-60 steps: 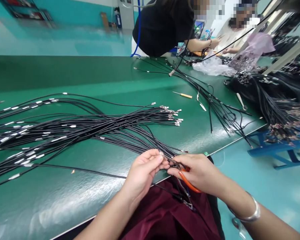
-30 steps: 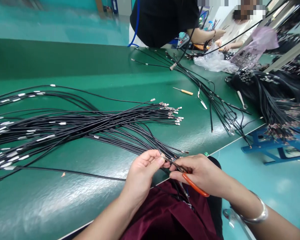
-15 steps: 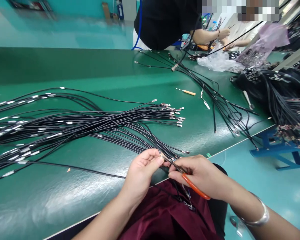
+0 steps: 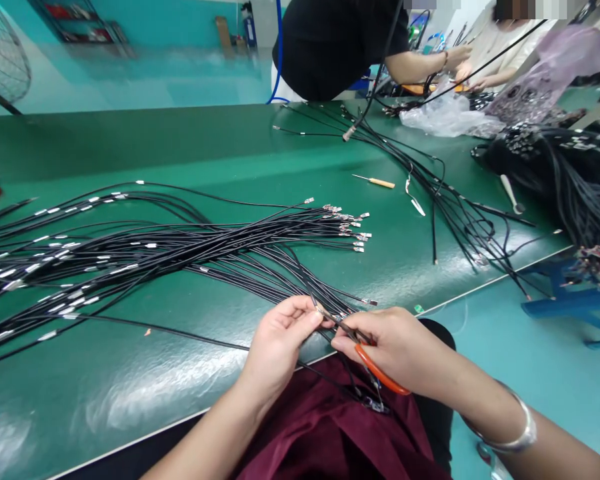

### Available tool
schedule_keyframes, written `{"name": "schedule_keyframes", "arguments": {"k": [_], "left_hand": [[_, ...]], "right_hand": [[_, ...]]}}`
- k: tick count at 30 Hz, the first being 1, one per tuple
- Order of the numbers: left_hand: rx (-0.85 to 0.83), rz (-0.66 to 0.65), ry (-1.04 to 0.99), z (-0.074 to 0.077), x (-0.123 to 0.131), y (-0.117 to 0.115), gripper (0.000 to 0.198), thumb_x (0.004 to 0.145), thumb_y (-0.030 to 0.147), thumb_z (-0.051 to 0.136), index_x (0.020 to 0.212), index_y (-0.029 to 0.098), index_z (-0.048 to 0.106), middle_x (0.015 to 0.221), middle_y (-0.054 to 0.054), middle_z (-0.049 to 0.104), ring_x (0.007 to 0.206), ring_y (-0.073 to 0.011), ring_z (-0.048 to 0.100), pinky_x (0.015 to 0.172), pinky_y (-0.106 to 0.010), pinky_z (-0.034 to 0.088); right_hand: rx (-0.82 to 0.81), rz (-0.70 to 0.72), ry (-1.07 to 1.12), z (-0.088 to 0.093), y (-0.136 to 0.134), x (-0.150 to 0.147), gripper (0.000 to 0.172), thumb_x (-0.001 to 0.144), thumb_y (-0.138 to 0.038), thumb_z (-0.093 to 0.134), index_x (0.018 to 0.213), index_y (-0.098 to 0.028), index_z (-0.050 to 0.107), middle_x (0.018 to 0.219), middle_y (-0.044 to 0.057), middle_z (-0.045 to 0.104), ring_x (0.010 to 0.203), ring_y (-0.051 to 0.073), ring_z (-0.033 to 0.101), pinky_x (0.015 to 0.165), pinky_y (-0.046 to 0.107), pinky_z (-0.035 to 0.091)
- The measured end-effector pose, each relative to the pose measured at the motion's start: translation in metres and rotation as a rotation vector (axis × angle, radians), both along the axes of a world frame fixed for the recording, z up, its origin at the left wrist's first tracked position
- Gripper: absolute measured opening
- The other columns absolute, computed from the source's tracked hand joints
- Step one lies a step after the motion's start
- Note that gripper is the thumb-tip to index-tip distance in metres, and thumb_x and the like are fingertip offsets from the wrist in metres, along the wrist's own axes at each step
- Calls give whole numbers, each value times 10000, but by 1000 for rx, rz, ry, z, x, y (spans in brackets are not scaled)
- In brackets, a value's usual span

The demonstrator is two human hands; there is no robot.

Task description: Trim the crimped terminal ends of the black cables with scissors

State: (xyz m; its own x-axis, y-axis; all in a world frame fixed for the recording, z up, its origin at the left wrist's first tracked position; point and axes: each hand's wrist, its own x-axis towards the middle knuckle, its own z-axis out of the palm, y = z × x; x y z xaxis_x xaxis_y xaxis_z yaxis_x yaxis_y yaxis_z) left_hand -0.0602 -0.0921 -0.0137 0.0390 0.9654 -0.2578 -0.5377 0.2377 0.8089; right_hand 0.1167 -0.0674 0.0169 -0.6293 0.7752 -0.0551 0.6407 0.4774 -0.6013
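At the near edge of the green table (image 4: 190,153), my left hand (image 4: 280,343) pinches the metal-tipped end of a thin black cable (image 4: 180,333). My right hand (image 4: 403,350) is closed around orange-handled pliers (image 4: 377,370), whose tip meets that cable end between my hands. A big bundle of black cables (image 4: 180,250) with small metal terminals lies spread across the table just beyond my hands. More cable ends hang down over my dark red lap (image 4: 340,433).
A small wooden-handled tool (image 4: 377,181) lies mid-table. Another spread of black cables (image 4: 450,213) runs to the right edge. Two other people work at the far right corner, beside a clear plastic bag (image 4: 443,117). A heap of cables (image 4: 570,173) sits right; blue frame (image 4: 575,303) below.
My hands stay together at the cable end with only slight shifts. The view has drifted a little, bringing an orange object at the far left edge into sight.
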Motion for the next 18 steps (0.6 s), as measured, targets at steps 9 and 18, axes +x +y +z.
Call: {"name": "schedule_keyframes", "arguments": {"k": [9,18], "left_hand": [[-12,-8,18,1,0,0,83,709,171,742,751,148,675,720,-9,678,675,-121,637,701,-222,483],[-8,-5,-6,-1,0,0,84,708,170,744,755,149,678,713,-9,682,680,-126,642,713,-232,492]], "right_hand": [[-74,6,31,4,2,4,329,891,-364,520,614,-188,509,537,-67,379,511,85,317,483,222,269],[-202,-14,58,8,1,6,297,893,-364,523,663,-179,563,562,-59,429,524,81,362,481,210,293]]}}
